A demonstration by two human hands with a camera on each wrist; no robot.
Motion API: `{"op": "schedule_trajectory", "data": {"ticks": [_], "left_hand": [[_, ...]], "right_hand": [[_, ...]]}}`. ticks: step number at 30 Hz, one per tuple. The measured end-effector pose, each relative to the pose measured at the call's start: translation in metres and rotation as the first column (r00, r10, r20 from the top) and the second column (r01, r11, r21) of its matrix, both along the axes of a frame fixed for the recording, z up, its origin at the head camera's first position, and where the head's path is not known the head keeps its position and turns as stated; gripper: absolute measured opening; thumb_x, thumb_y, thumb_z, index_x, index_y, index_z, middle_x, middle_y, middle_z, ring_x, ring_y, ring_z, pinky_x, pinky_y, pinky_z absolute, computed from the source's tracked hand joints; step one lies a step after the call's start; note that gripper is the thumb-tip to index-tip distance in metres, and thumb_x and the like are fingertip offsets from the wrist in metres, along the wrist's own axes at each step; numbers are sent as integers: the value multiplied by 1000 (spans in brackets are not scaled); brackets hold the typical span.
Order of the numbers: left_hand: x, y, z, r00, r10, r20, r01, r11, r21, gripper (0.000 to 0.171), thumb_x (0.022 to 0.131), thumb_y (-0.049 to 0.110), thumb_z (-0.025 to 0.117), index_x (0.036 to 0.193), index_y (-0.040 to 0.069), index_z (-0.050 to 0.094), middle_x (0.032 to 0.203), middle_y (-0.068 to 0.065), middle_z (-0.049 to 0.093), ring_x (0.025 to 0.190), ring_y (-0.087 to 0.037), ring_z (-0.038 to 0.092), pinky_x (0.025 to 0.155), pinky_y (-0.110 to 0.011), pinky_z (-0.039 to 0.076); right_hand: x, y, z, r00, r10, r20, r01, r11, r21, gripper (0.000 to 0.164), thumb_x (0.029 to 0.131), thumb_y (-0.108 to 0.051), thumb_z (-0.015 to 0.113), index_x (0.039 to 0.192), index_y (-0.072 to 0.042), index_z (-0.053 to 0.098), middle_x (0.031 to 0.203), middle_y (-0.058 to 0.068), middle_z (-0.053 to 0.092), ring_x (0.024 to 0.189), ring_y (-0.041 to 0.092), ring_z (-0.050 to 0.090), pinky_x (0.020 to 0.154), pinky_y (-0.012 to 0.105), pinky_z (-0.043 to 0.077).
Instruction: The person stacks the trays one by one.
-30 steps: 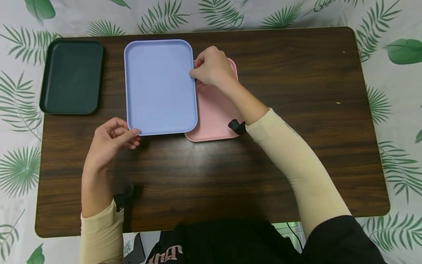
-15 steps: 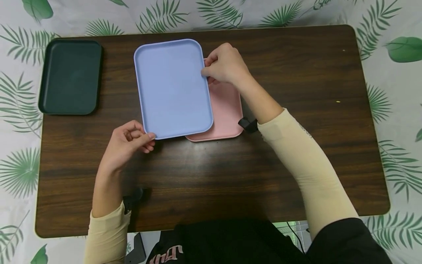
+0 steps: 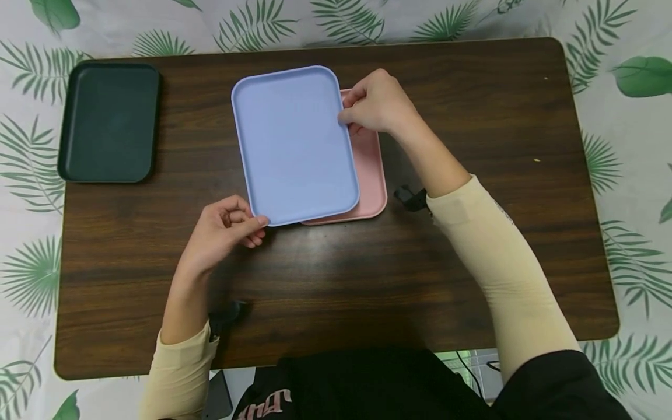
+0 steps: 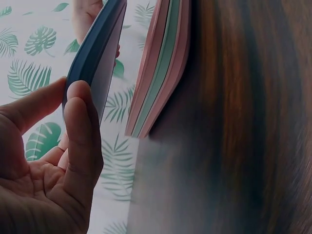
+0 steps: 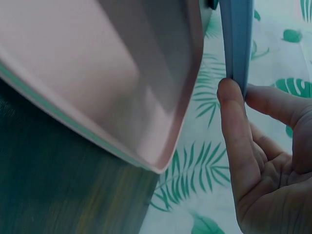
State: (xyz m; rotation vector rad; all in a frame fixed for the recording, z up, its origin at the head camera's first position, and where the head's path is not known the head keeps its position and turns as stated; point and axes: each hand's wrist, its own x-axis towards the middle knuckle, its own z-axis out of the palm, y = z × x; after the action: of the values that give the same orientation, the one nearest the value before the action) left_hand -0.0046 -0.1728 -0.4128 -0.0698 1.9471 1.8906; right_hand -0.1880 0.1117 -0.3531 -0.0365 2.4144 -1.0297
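A light blue tray point(image 3: 296, 146) hangs tilted above a pink tray point(image 3: 370, 175) and hides most of it. My left hand point(image 3: 223, 233) pinches its near left corner between thumb and fingers. On the far right side, my right hand point(image 3: 380, 105) pinches the blue rim. In the left wrist view, the blue tray point(image 4: 92, 48) is apart from a stack of trays point(image 4: 158, 73), with a green layer between pink ones. From the right wrist, the top pink tray point(image 5: 97, 73) shows its bare inside, partly shaded.
A dark green tray point(image 3: 109, 122) lies at the far left of the brown wooden table point(image 3: 472, 262). Leaf-patterned cloth point(image 3: 31, 274) surrounds the table. A dark flat object point(image 3: 217, 396) lies below the near edge, beside the person's black top.
Both hands have carried the blue tray to the right and slightly nearer, turning it a little. It now covers more of the pink tray. The dark green tray stays put.
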Motion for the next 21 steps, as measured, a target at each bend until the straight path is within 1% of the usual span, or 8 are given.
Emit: {"op": "schedule_trajectory", "data": {"ticks": [3, 8, 14, 18, 21], "left_hand": [[1, 7, -3, 1000, -9, 13, 9, 1000, -12, 25, 87, 11, 70, 85, -5, 52, 72, -13, 69, 59, -29, 66, 55, -33, 56], [0, 17, -7, 999, -18, 35, 19, 1000, -15, 25, 87, 11, 70, 84, -5, 52, 72, -13, 69, 59, -31, 66, 55, -36, 56], [-1, 25, -12, 999, -37, 30, 37, 999, -22, 25, 88, 12, 70, 84, -6, 52, 72, -15, 68, 59, -33, 66, 55, -38, 56], [-3, 28, -15, 999, -48, 26, 49, 998, -33, 26, 88, 13, 70, 84, -5, 52, 73, -18, 68, 60, -32, 66, 56, -39, 56], [-5, 30, -16, 998, -56, 27, 57, 997, -44, 26, 87, 14, 71, 84, -5, 53, 73, -20, 67, 59, -28, 66, 55, -36, 56]], "right_hand": [[0, 6, 0, 1000, -2, 17, 2, 1000, -2, 21, 84, -19, 70, 98, -3, 69, 88, 11, 71, 71, 16, 72, 72, 29, 56], [0, 15, -1, 998, -24, 55, 24, 1000, -7, 24, 84, -19, 71, 100, -1, 68, 91, 13, 69, 71, 17, 72, 68, 31, 57], [1, 24, -4, 997, -15, 72, 13, 1000, 21, 26, 84, -21, 72, 101, -3, 67, 93, 12, 69, 72, 16, 71, 66, 29, 57], [1, 29, -7, 996, -17, 88, 15, 1000, 22, 27, 84, -21, 73, 103, -3, 67, 94, 12, 69, 73, 16, 71, 67, 29, 57], [1, 34, -11, 995, -22, 94, 21, 1000, 17, 28, 84, -21, 73, 103, -2, 67, 94, 12, 69, 73, 16, 71, 69, 32, 57]]}}
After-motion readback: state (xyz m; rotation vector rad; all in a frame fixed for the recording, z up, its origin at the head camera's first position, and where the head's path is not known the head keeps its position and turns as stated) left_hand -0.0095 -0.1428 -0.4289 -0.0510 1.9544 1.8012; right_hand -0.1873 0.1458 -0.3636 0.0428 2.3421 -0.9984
